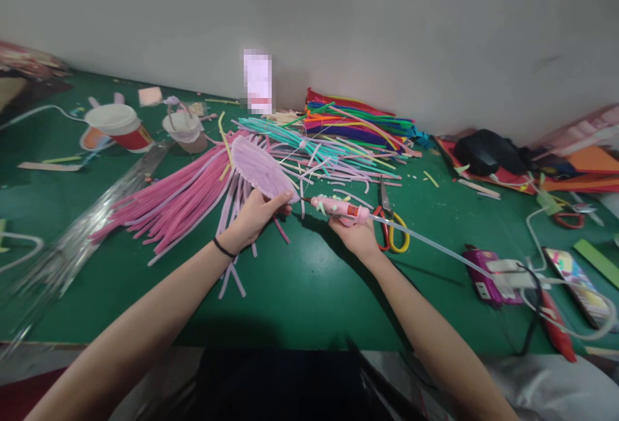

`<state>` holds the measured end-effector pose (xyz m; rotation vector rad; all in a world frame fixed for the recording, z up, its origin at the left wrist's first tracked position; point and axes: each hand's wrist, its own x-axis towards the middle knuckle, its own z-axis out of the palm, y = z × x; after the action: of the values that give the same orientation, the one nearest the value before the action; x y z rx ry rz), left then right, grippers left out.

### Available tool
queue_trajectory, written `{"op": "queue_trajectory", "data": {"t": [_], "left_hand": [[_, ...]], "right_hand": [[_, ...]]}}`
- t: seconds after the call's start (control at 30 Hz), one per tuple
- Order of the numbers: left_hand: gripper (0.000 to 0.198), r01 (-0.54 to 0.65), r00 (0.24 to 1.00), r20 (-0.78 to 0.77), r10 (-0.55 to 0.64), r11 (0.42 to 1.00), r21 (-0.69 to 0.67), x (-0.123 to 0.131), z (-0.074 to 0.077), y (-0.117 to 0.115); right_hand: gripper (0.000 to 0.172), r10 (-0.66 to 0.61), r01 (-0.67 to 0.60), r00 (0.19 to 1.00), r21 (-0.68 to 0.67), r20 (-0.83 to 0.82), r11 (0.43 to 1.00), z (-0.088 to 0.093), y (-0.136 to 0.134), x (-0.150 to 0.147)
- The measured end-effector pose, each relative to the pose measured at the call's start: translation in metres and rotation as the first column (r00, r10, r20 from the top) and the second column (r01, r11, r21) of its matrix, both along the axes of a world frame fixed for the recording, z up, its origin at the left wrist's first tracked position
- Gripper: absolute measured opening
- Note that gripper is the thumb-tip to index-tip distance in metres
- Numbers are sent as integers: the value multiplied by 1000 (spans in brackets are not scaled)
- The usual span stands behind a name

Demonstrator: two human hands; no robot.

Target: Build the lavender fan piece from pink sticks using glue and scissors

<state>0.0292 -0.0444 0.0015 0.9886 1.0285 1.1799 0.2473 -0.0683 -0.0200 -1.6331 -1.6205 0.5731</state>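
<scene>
My left hand (261,215) pinches the lower right end of a flat lilac petal-shaped piece (261,166), which looks made of fuzzy pipe cleaners laid side by side. In my right hand (355,231) is a pink glue gun (341,208), its fingers wrapped round the handle. The gun's nozzle points left, close to the petal's tip; I cannot tell whether it touches. A long clear glue stick (425,240) sticks out of the gun's back. Beneath and left of the petal lie pink pipe cleaners (178,205) with lilac ones among them.
Scissors (399,233) lie just right of the glue gun. Multicoloured pipe cleaners (358,124) are heaped against the wall. Paper cups (113,126) stand at the left, near silvery strips (101,208). A purple box (483,273), cables and a phone (578,285) lie at right.
</scene>
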Motion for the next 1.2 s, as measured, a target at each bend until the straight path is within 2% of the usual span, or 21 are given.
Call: {"op": "queue_trajectory", "data": {"t": [0.4,1.2], "left_hand": [[27,8,1000,-16,-8,1000,8,-1,0,1],[28,14,1000,-6,-14,1000,20,-1,-2,1]], "right_hand": [[13,16,-16,1000,6,-14,1000,-1,0,1],[13,72,-72,995,-9,63,997,1,1,3]]}}
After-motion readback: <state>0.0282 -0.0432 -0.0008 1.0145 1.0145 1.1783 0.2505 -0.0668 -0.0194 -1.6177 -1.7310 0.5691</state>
